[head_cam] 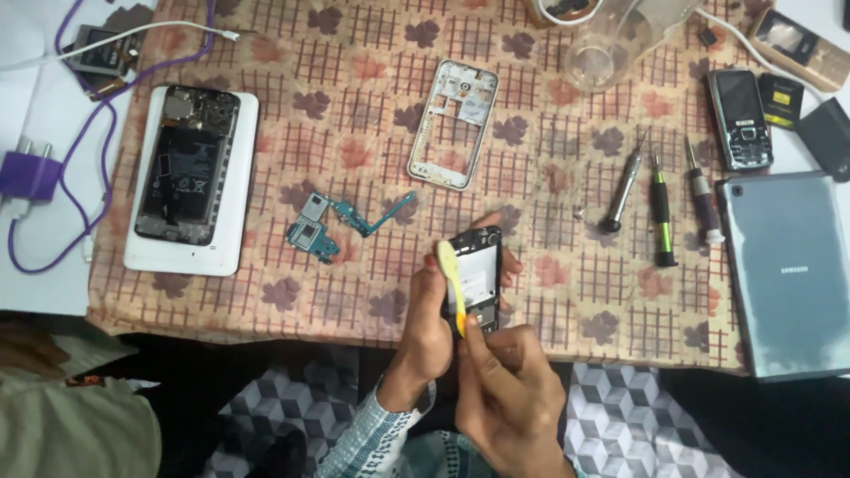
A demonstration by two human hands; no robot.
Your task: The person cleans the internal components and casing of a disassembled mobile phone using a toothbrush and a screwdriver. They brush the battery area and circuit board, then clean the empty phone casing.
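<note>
Two hands meet low in the centre of the frame over one small opened phone [478, 274]. The left hand [427, 332] wraps the phone body from its left side, fingers curled behind to the far edge, holding it tilted up off the desk so its open back faces the camera. The right hand [509, 394] comes up from below, pinched closed on a yellow plastic pry tool [453, 285] that lies along the phone's left edge, apparently so its thin tip can work at the seam there. Lifted this way, the phone seems steadied against the tool's push.

The loose parts are spread on a leaf-patterned cloth [567, 292] over the desk, each apart from the rest, likely so that nothing gets mixed up. A white phone mid-frame [452, 124] lies upper centre, and a blue-green circuit board with a flex strip [341, 226] rests left of the hands. Further left, a larger opened phone lies face down in a white case [190, 177]. Three precision screwdrivers [660, 208] sit side by side at the right, within reach of the right hand. Beyond them lie a grey tablet [788, 270] and a small keypad phone [739, 118]. A purple charger with its cable [31, 173] is at far left.
</note>
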